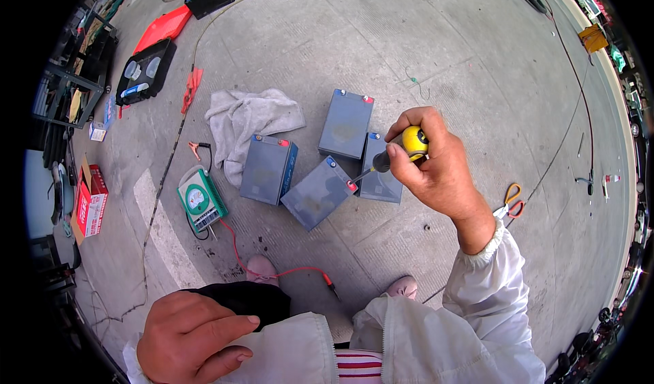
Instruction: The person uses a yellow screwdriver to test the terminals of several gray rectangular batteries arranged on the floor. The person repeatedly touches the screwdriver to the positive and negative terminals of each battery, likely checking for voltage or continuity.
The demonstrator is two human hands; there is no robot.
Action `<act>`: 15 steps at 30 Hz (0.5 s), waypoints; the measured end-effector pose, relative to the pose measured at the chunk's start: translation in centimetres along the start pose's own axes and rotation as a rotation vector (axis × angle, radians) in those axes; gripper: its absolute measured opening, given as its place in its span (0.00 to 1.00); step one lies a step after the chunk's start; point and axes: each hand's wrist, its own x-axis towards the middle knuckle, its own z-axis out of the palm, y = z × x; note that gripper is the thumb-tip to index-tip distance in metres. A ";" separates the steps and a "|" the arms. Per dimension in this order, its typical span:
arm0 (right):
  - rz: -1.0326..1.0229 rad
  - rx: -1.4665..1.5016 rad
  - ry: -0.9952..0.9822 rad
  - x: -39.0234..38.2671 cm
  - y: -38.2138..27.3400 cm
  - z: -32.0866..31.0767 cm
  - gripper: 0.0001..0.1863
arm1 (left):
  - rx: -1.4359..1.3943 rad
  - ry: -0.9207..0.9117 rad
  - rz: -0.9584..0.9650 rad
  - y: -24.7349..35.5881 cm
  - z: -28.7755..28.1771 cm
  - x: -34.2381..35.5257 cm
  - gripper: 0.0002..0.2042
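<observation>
My right hand (426,159) grips a yellow-and-black screwdriver (413,141), whose shaft points down-left to the red terminal (351,186) of the front grey battery (312,200). Three more batteries stand around it: one at the left (262,169), one behind (340,121), one at the right (378,183), partly under my hand. My left hand (191,340) is at the lower left, fingers loosely bent and apart, holding nothing. A green charger (201,200) with red and black leads and a crumpled grey towel (252,111) lie left of the batteries.
A black toolbox (157,50), a black bin with bottles (211,2), an open carton (92,200) and metal shelving (78,84) line the left. Scissors (512,200) and long cables lie at the right. My feet (262,268) stand below the batteries on concrete.
</observation>
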 end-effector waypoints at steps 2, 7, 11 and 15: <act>-0.012 -0.004 0.000 0.0 0.1 0.2 0.16 | 0.008 -0.005 -0.002 0.1 -0.1 0.0 0.16; 0.004 -0.014 -0.023 0.0 0.0 0.2 0.16 | 0.013 -0.014 -0.009 0.2 -0.2 0.0 0.17; 0.002 -0.015 -0.033 0.0 0.1 0.3 0.15 | 0.015 -0.014 -0.015 0.3 -0.2 -0.1 0.17; 0.000 -0.009 -0.033 0.0 0.1 0.4 0.15 | 0.009 -0.017 -0.022 0.2 -0.2 0.0 0.17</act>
